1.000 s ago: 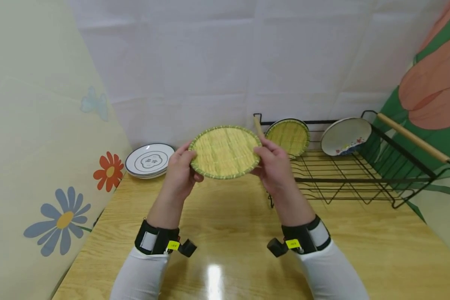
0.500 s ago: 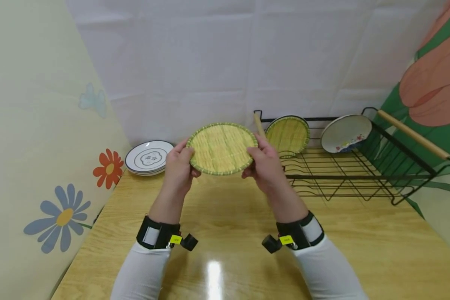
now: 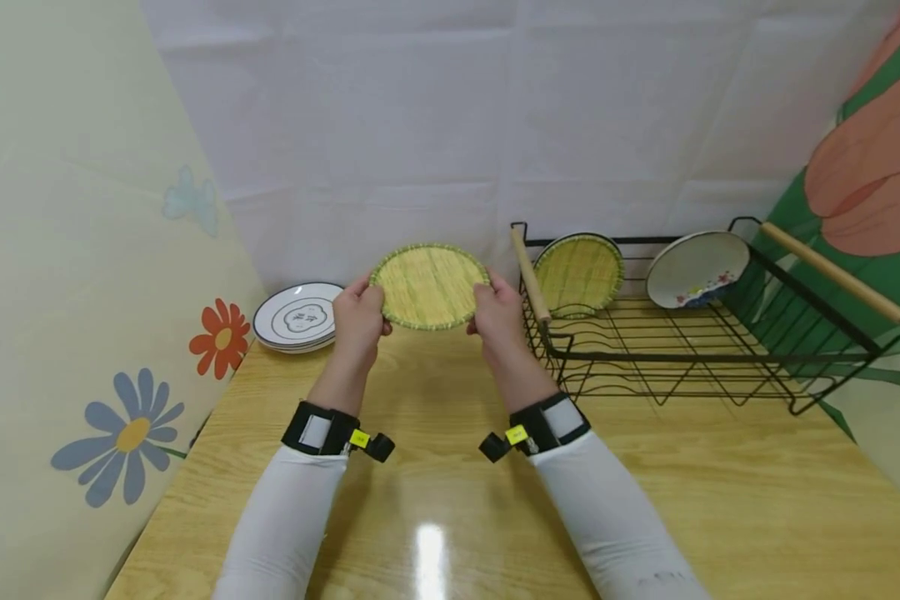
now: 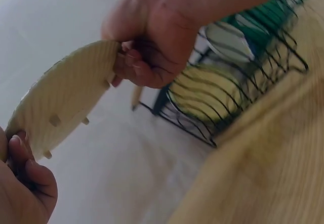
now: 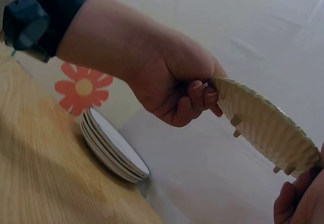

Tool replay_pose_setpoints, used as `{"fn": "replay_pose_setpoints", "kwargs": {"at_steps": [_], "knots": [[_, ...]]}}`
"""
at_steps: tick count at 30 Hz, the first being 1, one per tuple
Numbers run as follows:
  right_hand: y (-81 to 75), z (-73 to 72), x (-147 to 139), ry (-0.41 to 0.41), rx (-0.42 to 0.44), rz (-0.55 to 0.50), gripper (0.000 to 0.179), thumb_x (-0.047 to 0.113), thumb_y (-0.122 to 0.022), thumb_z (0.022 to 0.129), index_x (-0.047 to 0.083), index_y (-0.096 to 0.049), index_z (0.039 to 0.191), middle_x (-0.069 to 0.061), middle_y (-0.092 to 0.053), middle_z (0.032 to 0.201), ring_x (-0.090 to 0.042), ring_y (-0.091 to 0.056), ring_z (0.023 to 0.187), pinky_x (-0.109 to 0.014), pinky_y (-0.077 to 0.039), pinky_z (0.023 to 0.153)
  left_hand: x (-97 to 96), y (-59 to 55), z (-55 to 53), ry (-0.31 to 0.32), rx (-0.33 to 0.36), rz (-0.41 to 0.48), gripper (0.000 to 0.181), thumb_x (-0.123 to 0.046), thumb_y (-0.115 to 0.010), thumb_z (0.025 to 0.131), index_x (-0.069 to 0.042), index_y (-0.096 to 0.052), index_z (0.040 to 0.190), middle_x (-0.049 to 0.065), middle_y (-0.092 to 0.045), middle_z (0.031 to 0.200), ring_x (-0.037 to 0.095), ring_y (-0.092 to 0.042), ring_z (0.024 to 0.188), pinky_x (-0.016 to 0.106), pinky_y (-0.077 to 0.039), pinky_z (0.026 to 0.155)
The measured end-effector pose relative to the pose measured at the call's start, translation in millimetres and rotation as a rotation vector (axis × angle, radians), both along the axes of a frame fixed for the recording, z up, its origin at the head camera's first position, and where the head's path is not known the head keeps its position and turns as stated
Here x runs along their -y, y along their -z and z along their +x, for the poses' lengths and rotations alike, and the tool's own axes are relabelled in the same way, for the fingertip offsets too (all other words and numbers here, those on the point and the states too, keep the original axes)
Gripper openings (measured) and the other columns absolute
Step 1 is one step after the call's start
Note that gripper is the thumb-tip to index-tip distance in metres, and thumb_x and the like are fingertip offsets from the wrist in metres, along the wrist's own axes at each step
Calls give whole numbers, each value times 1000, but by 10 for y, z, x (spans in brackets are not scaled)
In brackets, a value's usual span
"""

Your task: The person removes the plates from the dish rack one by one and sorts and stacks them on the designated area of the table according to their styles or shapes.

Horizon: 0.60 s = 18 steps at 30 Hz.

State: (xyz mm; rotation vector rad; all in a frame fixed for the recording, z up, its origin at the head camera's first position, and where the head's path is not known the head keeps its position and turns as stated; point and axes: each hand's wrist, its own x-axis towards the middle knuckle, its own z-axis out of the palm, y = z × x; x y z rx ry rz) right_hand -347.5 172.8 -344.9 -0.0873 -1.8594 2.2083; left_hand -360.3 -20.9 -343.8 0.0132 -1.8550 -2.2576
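A: Getting how far along, judging by how things lie?

B: Looking only partway, probably. Taking the black wire dish rack (image 3: 667,358) as landmark: seeing a stack of round white dark-rimmed plates (image 3: 297,317) lying outside, well left of the rack. Spotting a round white dish with printed flowers (image 3: 696,271) tilting inside the rack, toward its right end, and a round yellow-green woven tray (image 3: 579,275) leaning inside at its left end.

A: Leaving what undone?

B: Apparently lacking a setting-down of the second round yellow-green woven tray (image 3: 430,287); holding it in the air just left of the rack.

A: Holding how?

B: Pinching the edge farther from the rack with the left hand (image 3: 358,315), the edge nearer the rack with the right hand (image 3: 499,310). Leaving neither hand free.

A: Seeing what else around?

B: Facing a white cloth (image 3: 390,125) hanging behind the rack, then a wood-grain table (image 3: 720,517) spreading under it.

A: Meeting anything in the way?

B: Possibly the pale wooden left handle (image 3: 531,275), rising between the second tray and the rack's inside. Lastly, noticing short stubs (image 4: 55,120) jutting from that tray's underside, perhaps catching on wires.
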Motion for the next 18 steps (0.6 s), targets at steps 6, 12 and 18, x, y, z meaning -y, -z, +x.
{"fn": "replay_pose_setpoints", "kwargs": {"at_steps": [6,12,18], "knots": [[136,-415,2,125,46,93,48,14,-42,104,15,-54,150,-11,-68,136,-6,-49,57,-20,-42,51,-65,155,-440,-18,-4,-239,48,-12,-44,99,-12,-60,144,11,-74,99,7,-46,47,20,-38,41],[393,-729,-52,220,112,411,49,20,-39,106,15,-51,153,-7,-54,155,-23,-59,104,-37,-51,94,-115,417,-740,-50,-44,-504,42,-12,-42,102,-4,-65,137,16,-72,106,18,-59,72,31,-51,64],[681,-844,-105,243,173,665,47,22,-37,108,13,-52,151,-11,-55,153,-36,-59,129,-50,-48,109,-175,708,-862,-96,-24,-776,43,-17,-39,104,-1,-63,136,18,-68,132,31,-64,115,48,-53,100]]}}
